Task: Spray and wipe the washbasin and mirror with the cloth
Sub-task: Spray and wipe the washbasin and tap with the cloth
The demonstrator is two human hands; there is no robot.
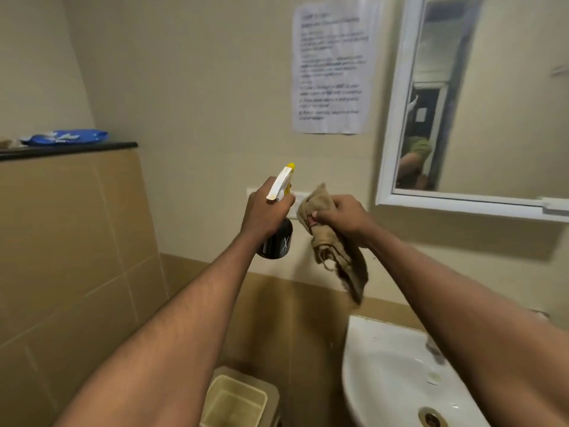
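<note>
My left hand (265, 211) grips a spray bottle (278, 238) with a dark body and a white and yellow trigger head, held up in front of the wall with its nozzle aimed up and to the right. Just to its right, my right hand (345, 215) clutches a crumpled tan cloth (338, 257) that hangs down from the fist. The white-framed mirror (498, 118) is on the wall at the upper right, apart from both hands. The white washbasin (385, 374) sits at the lower right, partly hidden by my right forearm.
A printed paper notice (331, 66) is stuck to the wall left of the mirror. A dark ledge (70, 149) at the left carries a blue packet (66, 137). A beige bin (237, 399) stands on the floor left of the basin.
</note>
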